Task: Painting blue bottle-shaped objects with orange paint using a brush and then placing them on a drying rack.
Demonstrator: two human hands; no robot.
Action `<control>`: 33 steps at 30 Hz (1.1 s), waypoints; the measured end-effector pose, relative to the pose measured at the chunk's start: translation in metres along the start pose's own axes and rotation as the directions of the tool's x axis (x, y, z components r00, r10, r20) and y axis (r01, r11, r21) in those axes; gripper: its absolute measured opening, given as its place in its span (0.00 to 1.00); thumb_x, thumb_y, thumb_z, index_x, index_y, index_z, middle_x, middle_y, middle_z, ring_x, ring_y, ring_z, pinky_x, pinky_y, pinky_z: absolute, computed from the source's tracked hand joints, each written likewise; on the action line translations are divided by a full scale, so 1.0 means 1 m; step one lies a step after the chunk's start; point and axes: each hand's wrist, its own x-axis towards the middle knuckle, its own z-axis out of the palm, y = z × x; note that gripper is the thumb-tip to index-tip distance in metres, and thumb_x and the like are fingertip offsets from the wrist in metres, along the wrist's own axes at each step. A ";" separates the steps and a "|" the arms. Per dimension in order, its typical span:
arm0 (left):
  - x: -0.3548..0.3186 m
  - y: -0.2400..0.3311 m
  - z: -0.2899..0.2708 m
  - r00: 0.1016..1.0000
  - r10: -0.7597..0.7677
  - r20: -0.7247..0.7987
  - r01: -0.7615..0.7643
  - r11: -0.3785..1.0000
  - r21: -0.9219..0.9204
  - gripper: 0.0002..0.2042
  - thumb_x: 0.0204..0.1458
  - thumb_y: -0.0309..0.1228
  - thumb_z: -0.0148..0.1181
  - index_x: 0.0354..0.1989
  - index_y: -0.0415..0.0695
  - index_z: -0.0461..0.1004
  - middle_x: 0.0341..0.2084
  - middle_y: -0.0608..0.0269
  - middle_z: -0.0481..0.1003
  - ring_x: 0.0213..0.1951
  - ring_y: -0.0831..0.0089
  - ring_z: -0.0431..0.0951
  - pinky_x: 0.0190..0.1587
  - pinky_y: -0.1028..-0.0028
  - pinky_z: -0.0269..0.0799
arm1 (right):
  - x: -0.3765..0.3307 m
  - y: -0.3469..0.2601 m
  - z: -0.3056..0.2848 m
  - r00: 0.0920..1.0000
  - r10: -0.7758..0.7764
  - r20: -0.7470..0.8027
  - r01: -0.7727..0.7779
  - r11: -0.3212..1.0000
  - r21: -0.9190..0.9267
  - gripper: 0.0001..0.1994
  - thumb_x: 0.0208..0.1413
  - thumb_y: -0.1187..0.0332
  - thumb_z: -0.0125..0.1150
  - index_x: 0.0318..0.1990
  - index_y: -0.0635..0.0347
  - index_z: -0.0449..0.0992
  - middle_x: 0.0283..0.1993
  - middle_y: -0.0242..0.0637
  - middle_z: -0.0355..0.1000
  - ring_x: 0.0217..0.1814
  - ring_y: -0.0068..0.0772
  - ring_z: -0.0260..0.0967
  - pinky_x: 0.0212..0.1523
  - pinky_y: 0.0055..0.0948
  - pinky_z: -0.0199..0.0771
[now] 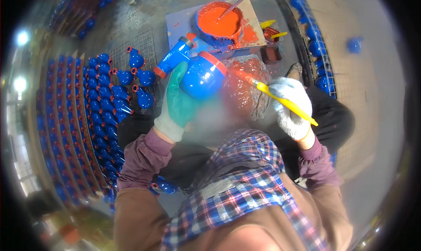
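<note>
My left hand (176,105), in a green-coated glove, grips a glossy blue metal fitting (199,82) with a rounded body and a branching neck. Red paint rings its wide mouth and one neck end; the other neck end shows dark grey. My right hand (290,105), in a whitish knit glove, holds a paintbrush (283,102) by its yellow handle. The red-coated bristles point toward the fitting's red rim, slightly apart from it. Beyond both hands stands a bucket (240,34) of orange-red paint with a stick leaning in it.
A paint-smeared board (175,23) lies under the bucket. Beside it are yellow-handled brushes (267,24) and a small dark container (271,54). A red-stained plastic-covered lump (250,99) sits between my legs. Several blue fittings (146,77) crowd the left; more stand in a wire rack (324,66) at right.
</note>
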 end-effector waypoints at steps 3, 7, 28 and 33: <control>-0.009 0.000 -0.004 0.959 0.276 -0.059 -0.229 0.884 0.407 0.28 0.56 0.45 0.61 0.62 0.48 0.62 0.53 0.55 0.72 0.51 0.59 0.77 0.43 0.53 0.81 | 0.007 0.001 0.005 0.960 0.178 -0.216 -0.126 0.964 0.234 0.17 0.48 0.83 0.63 0.48 0.66 0.76 0.45 0.44 0.75 0.52 0.42 0.72 0.52 0.34 0.71; -0.018 0.000 -0.008 0.841 0.527 0.126 -0.446 0.542 0.712 0.23 0.55 0.34 0.64 0.57 0.40 0.66 0.47 0.61 0.72 0.48 0.72 0.75 0.50 0.69 0.73 | 0.025 -0.001 0.014 0.954 0.223 -0.201 -0.155 0.939 0.307 0.18 0.48 0.84 0.63 0.49 0.67 0.76 0.48 0.45 0.73 0.53 0.44 0.71 0.52 0.34 0.71; -0.015 -0.008 -0.017 0.820 0.540 0.189 -0.410 0.325 0.852 0.34 0.41 0.33 0.76 0.57 0.38 0.65 0.48 0.58 0.72 0.49 0.70 0.73 0.52 0.69 0.71 | 0.040 0.004 0.038 0.994 0.102 -0.028 -0.096 0.981 0.168 0.15 0.49 0.75 0.65 0.46 0.60 0.80 0.46 0.39 0.78 0.50 0.46 0.74 0.54 0.40 0.71; -0.016 -0.009 -0.002 0.903 0.425 0.060 -0.330 0.598 0.731 0.27 0.51 0.38 0.67 0.58 0.43 0.66 0.48 0.60 0.73 0.46 0.75 0.77 0.44 0.71 0.76 | 0.023 -0.014 0.037 0.994 0.016 -0.111 -0.018 1.000 -0.014 0.15 0.46 0.77 0.69 0.45 0.60 0.80 0.42 0.40 0.78 0.45 0.45 0.75 0.48 0.38 0.73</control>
